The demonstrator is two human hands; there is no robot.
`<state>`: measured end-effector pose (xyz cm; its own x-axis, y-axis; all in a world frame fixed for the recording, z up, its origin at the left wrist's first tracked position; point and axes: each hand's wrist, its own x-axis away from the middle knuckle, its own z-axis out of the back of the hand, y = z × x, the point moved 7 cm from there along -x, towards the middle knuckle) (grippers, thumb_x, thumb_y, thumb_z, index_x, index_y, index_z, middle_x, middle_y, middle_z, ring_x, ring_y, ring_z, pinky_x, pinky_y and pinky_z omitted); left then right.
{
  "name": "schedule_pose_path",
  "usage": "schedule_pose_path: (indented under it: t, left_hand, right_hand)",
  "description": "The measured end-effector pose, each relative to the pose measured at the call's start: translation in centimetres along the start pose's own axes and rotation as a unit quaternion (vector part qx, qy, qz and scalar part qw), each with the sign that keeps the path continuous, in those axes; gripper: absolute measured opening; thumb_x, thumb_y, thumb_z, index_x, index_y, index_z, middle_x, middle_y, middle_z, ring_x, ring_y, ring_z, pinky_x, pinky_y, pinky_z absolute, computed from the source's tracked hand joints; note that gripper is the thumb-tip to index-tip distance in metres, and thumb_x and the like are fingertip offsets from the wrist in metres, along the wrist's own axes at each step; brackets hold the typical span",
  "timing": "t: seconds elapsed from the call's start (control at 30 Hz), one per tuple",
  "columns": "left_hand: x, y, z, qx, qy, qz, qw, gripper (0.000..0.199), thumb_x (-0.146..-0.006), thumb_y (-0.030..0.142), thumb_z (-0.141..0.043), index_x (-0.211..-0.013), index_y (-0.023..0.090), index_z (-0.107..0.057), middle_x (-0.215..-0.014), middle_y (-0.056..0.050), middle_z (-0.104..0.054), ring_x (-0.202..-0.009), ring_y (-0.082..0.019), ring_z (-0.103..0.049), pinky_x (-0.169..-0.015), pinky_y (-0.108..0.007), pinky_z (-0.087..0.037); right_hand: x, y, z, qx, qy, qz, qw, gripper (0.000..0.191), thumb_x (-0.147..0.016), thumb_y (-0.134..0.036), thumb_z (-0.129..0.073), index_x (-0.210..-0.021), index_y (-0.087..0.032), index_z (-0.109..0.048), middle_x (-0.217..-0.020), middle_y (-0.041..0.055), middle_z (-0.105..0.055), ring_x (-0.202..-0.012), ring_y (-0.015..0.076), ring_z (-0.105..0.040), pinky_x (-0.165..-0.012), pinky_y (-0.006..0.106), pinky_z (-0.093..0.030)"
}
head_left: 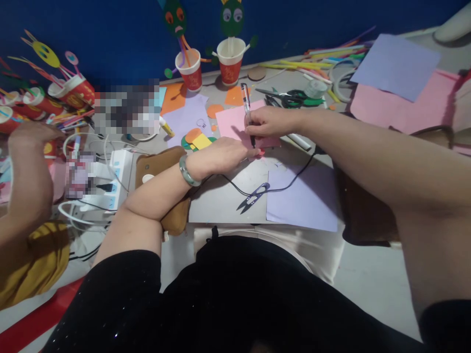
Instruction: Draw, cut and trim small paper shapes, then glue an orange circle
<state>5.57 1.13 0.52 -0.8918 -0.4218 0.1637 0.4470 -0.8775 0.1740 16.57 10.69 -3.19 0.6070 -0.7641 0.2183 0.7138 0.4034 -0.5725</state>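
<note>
Reading from my head feed: right hand (270, 120) has its fingers closed around a clear-barrelled pen (248, 110), shaft near upright, tip down at a small red paper piece (261, 153). I can't tell if the tip touches it.

Left hand (224, 154), jade-coloured bangle (189, 171) on the wrist, has its fingertips on that same piece. I can't tell whether those fingers pinch it or just press it down.

Using the pink paper square (231, 120) as my landmark: red piece sits at its near edge, on the bench (228, 208). Nearer me than the square I see thread snips (253, 197), blades apart, with a black cable (289, 187) running by their handle end; lilac sheet (301, 201) to the right of them. Left of the square: orange disc (215, 111), yellow paper rectangle (201, 141) atop green cutouts. Farther left and nearer me, a brown case (172, 164), partly under the left forearm. Right of the square and beyond: green-and-black scissors (290, 98), tape roll (315, 89). Behind it, two red-and-white paper cups (231, 71) holding green-faced figures. Well left, a co-worker's hand (35, 132).
</note>
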Motion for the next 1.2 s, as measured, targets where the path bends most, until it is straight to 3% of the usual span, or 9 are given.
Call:
schedule_pose_path:
  t: [0.27,0.57,0.87,1.2]
  left_hand:
    - [0.1,-0.2,-0.3,-0.011,-0.011,0.009,1.000,0.052,-0.101,0.015,-0.050,-0.150,0.025,-0.064,-0.093,-0.009,-0.077,-0.083,-0.022,-0.070,-0.066,-0.034,-0.031]
    - [0.0,-0.1,-0.3,-0.017,-0.006,0.011,1.000,0.047,-0.102,0.019,-0.048,-0.146,0.023,-0.065,-0.088,-0.009,-0.076,-0.078,-0.021,-0.068,-0.066,-0.034,-0.032]
    - [-0.1,-0.1,-0.4,-0.016,-0.020,0.018,1.000,0.049,-0.097,0.014,-0.053,-0.145,0.024,-0.063,-0.093,-0.009,-0.078,-0.081,-0.020,-0.070,-0.064,-0.032,-0.033]
    - [0.0,-0.1,-0.4,-0.011,-0.012,0.011,1.000,0.048,-0.099,0.019,-0.049,-0.146,0.025,-0.062,-0.095,-0.009,-0.078,-0.078,-0.021,-0.069,-0.064,-0.034,-0.031]
  right_hand:
    - [1.5,0.8,0.8,-0.006,0.083,-0.032,0.996,0.018,-0.089,-0.026,-0.069,-0.073,-0.023,-0.063,-0.065,-0.0004,-0.062,-0.065,0.0175,-0.055,-0.067,0.033,-0.041]
    - [5.0,0.8,1.0,-0.021,0.185,-0.058,0.981,0.017,-0.087,-0.020,-0.064,-0.071,-0.022,-0.060,-0.063,0.0012,-0.062,-0.072,0.0214,-0.063,-0.074,0.036,-0.049]
    - [7.7,0.8,0.2,-0.077,0.284,-0.090,0.952,0.019,-0.090,-0.028,-0.061,-0.072,-0.025,-0.055,-0.062,0.0026,-0.065,-0.072,0.0244,-0.068,-0.076,0.040,-0.055]
    - [9.8,-0.7,-0.3,-0.088,0.293,-0.176,0.936,0.023,-0.094,-0.020,-0.055,-0.072,-0.026,-0.052,-0.073,0.0098,-0.071,-0.086,0.0305,-0.072,-0.091,0.045,-0.055]
